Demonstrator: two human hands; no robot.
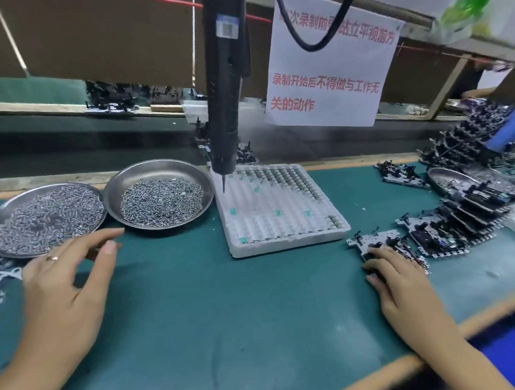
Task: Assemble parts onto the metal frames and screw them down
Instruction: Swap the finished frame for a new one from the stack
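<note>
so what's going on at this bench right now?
A person is mid-assembly at a green mat. The right hand rests its fingers on a metal frame beside a row of frames. The left hand hovers open near two steel dishes of screws. The hanging electric screwdriver is untouched above a white parts tray. No screwing is under way.

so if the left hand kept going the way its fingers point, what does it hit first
Probably the rim of the nearer screw dish, or the gap between it and the second dish. The left hand points up and right, open and holding nothing; depth is unclear.
</note>
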